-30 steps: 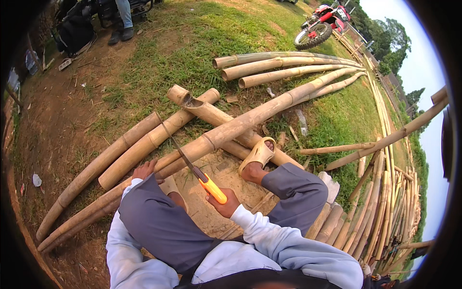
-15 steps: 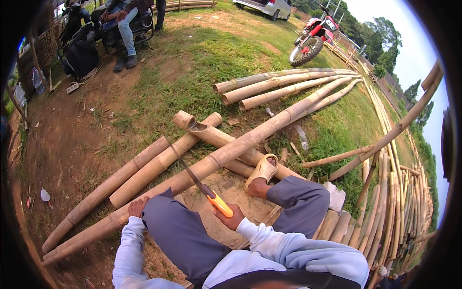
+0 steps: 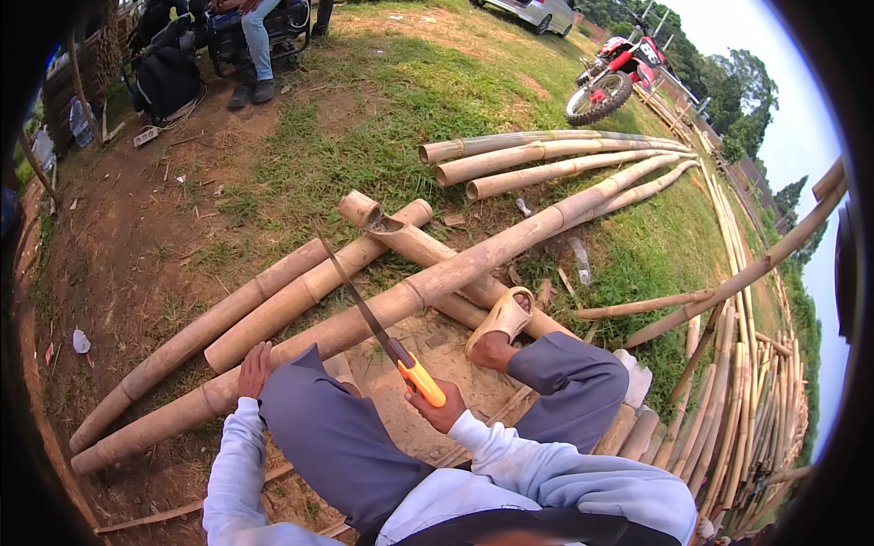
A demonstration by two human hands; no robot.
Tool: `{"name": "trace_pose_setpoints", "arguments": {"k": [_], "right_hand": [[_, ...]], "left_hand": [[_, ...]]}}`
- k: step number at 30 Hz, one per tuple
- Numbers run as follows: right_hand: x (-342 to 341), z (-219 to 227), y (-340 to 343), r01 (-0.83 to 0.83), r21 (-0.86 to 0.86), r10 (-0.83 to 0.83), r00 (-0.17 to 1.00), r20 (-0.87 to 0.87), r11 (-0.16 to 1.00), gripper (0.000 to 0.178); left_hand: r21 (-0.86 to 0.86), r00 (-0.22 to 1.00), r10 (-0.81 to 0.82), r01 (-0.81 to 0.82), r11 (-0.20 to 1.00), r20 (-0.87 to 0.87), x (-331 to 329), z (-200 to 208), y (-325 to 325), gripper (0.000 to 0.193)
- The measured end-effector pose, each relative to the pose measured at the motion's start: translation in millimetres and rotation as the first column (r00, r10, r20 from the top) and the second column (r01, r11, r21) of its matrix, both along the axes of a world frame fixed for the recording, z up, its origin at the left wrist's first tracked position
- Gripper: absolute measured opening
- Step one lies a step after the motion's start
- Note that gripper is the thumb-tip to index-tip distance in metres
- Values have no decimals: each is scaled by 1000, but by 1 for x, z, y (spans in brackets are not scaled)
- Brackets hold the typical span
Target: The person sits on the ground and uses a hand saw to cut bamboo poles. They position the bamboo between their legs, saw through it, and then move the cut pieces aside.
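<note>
A long, thick bamboo pole [image 3: 492, 250] runs slantwise past my knees, from the near left to the far right. My left hand [image 3: 254, 371] lies on it beside my left knee, fingers stretched across its top. In my right hand [image 3: 442, 407] is a hand saw [image 3: 421, 380] with an orange handle, gripped between my knees. Its long dark blade slants across the pole, its tip near the end of another bamboo pole. A notched bamboo log [image 3: 419, 250] crosses under the long pole, and my sandalled foot [image 3: 503, 323] rests on it.
Two shorter bamboo lengths [image 3: 196, 341] lie to the left. Several poles [image 3: 537, 164] spread on the grass ahead, and a large bamboo stack [image 3: 756, 400] fills the right. Farther off are a red dirt bike [image 3: 605, 86], a silver car [image 3: 537, 11] and a seated person [image 3: 259, 45] beside a black bag [image 3: 167, 82].
My left hand has shifted slightly forward on the pole, its fingers now straighter over the top. The saw still lies across the pole in my right hand. The whole view has tilted slightly.
</note>
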State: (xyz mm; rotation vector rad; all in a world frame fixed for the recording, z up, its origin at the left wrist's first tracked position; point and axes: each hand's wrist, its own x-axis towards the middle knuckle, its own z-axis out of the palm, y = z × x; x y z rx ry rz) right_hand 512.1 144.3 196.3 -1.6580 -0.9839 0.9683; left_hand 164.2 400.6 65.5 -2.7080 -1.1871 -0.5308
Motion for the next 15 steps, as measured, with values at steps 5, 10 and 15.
{"name": "trace_pose_setpoints", "arguments": {"k": [5, 10, 15], "right_hand": [[-1, 14, 4, 3, 60, -6, 999, 46, 998, 25], [-3, 21, 3, 21, 42, -19, 998, -58, 999, 20], [0, 35, 1, 31, 158, -39, 998, 43, 987, 19]], "left_hand": [[-141, 972, -30, -3, 990, -233, 34, -19, 45, 48], [-402, 975, -19, -74, 912, -222, 30, 7, 32, 37], [-446, 966, -63, -58, 893, -252, 38, 37, 31, 52]]}}
